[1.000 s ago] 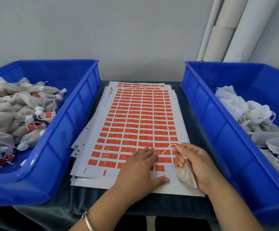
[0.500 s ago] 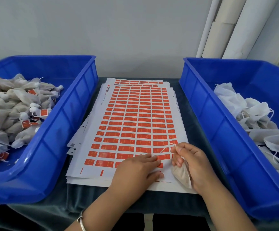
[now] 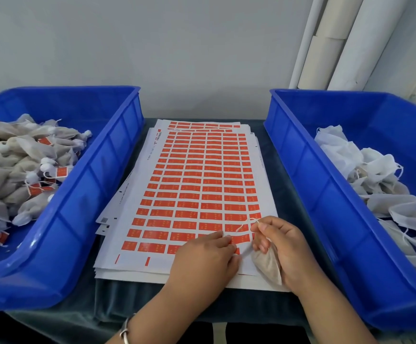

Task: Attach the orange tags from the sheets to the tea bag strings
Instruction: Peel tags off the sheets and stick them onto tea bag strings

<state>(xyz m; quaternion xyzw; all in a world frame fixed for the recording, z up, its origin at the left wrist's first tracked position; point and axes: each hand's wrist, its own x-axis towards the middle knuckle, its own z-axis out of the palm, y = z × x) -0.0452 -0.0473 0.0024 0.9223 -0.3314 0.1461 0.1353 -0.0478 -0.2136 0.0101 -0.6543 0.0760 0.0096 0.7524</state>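
Note:
A stack of white sheets (image 3: 194, 184) covered with rows of orange tags lies between two blue bins. My right hand (image 3: 286, 247) grips a tea bag (image 3: 267, 265) over the sheet's near right corner, and its fingertips pinch the bag's white string (image 3: 245, 225). My left hand (image 3: 202, 260) rests on the bottom rows of tags, fingertips curled at an orange tag (image 3: 236, 239) just left of the string; whether the tag is lifted I cannot tell.
The left blue bin (image 3: 83, 209) holds several tea bags with orange tags attached. The right blue bin (image 3: 308, 194) holds several untagged white tea bags (image 3: 375, 180). White pipes (image 3: 333, 43) stand at the back right. A dark cloth (image 3: 281, 175) covers the table.
My left hand's fingers have drawn in from flat on the sheet to curled at a tag in the bottom rows. My right hand stays put with the bag and string.

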